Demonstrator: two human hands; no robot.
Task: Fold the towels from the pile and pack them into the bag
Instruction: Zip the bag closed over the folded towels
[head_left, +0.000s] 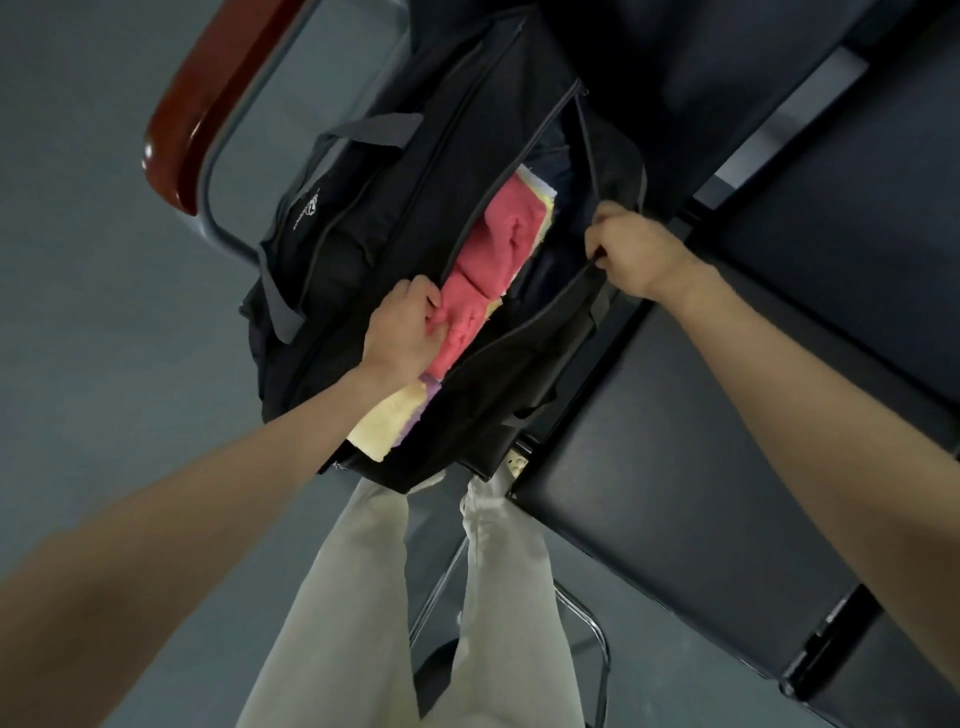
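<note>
Head view: we're at the packing step, not folding. The black bag (395, 218) sits on a row of dark seats (701, 467) w/ its main zip open. Our left hand (402, 330) is down at the near edge of the opening, grip curled on the pink towel (483, 260), which lies on top inside the bag. Under it we see a yellow towel (382, 423) and a purple edge (431, 387), both partly sticking out at the near end. More pale towels (540, 189) show at the far end. Our right hand (631, 249) has its grip clamped on the bag's far rim, approx at the strap, holding the mouth wide. No loose pile in view, so we judge the task is close to done. Next move, we reckon: press the pink towel flat, tuck the yellow and purple ends inside the rim, keep the opening spread w/ the right hand so nothing snags the zip.
</note>
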